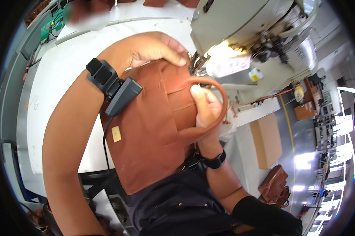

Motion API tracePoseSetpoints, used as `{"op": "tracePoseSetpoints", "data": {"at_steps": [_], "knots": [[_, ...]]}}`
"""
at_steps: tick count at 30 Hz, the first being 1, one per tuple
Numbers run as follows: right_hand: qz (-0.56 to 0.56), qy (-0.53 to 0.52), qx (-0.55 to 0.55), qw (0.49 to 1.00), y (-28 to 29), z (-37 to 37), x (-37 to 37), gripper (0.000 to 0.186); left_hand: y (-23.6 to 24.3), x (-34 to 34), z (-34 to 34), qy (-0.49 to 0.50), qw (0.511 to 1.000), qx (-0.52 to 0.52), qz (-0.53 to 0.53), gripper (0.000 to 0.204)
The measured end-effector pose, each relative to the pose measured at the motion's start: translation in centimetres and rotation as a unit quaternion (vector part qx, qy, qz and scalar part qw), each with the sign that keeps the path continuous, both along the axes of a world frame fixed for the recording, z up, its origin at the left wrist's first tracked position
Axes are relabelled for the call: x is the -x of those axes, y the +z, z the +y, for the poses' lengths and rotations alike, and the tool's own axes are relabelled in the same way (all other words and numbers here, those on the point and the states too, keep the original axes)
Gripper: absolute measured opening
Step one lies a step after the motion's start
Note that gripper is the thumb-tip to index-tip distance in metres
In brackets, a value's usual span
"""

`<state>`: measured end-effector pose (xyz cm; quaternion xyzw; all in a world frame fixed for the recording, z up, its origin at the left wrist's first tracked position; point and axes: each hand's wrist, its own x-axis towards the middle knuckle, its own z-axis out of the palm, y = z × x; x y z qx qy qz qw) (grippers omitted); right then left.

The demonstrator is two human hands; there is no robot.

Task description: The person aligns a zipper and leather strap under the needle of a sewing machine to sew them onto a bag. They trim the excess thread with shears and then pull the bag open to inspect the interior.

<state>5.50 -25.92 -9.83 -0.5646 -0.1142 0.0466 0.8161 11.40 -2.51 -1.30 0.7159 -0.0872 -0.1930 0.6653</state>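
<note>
A brown leather bag (pixel 142 137) with a curved handle (pixel 221 94) and a small gold patch (pixel 116 133) lies slanted between my hands. My left hand (pixel 157 49) is at its top edge beside the sewing machine's needle area (pixel 199 63), fingers closed on the leather, its fingertips partly hidden. My right hand (pixel 205 108) grips the bag's right side inside the loop of the handle, thumb on top. The sewing machine head (pixel 228 19) overhangs the top of the bag, with a lit white area beneath it.
A white worktable (pixel 59 74) extends left and behind. A cardboard piece (pixel 266 141) and another brown bag (pixel 271 185) are at the lower right. A yellow-labelled container (pixel 255 74) sits by the machine; boxes (pixel 305 110) and shelving are farther right, brown pieces (pixel 169 3) at the top.
</note>
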Motion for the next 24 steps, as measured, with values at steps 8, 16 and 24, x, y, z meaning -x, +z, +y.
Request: {"op": "tracePoseSetpoints", "data": {"at_steps": [8, 16, 24], "knots": [[0.005, 0.051, -0.008, 0.999, 0.4, 0.0, 0.6, 0.022, 1.3, 1.6, 2.8, 0.131, 0.938, -0.267, -0.179, 0.030], [-0.093, 0.034, 0.170, 0.980, -1.2, -3.5, 0.2, 0.031, 4.5, 15.7, -6.2, 0.252, 0.809, -0.376, -0.375, 0.017], [-0.104, 0.134, 0.117, 0.979, -3.2, -7.6, 2.9, 0.032, 4.7, 16.3, -15.2, 0.090, 0.675, -0.478, -0.554, 0.022]]}}
